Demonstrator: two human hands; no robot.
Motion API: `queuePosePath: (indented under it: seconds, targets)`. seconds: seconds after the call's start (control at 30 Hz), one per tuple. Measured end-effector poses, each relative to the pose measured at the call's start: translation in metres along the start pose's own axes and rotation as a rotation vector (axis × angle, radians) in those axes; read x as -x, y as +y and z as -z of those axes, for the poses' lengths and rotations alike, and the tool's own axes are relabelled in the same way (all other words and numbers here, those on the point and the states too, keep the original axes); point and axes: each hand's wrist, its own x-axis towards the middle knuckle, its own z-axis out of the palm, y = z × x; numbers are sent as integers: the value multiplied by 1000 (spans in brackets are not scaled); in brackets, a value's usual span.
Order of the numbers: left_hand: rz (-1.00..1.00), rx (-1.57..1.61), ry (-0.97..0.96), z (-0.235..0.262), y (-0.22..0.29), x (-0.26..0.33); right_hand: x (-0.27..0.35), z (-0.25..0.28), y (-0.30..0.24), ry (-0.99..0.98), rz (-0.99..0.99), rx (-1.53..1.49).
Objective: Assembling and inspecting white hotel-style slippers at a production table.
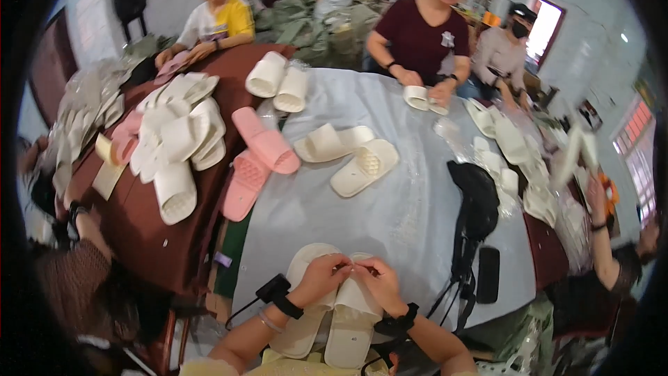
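A pair of cream slippers [348,327] lies side by side at the near edge of the grey table [403,216], toes pointing away from me. My left hand [321,277] rests on the strap of the left slipper, fingers pinched together at the middle. My right hand [379,282] rests on the strap of the right slipper, its fingertips meeting those of the left. Something small seems pinched between them, too small to make out. Both wrists wear black bands.
More cream slippers [351,157] and a pink pair [257,160] lie mid-table, with a heap of white slippers [177,143] on the brown table at left. A black bag [474,202] and dark case [488,275] sit right. Several people work around the table.
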Motion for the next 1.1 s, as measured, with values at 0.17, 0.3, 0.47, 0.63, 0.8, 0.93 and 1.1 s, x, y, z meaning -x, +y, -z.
queuePosePath:
  seconds: [0.17,0.3,0.47,0.63,0.8,0.93,1.1]
  targets:
    - [-90,5,77,-4,-3,-2,0,2,1,35,48,13]
    - [-69,7,52,0,3,-1,-2,1,0,35,-2,36]
    - [-40,-13,-1,1,6,-2,-3,3,2,17,-2,-4]
    - [-48,-49,0,-2,-1,-4,-3,3,-6,47,37,11]
    - [-86,62,49,-3,6,-1,-2,2,-8,14,-2,-8]
    - [-239,-144,30,1,4,-5,-2,2,-1,-1,30,46]
    - [-56,60,-17,1,7,-2,-1,-1,-12,30,88,89]
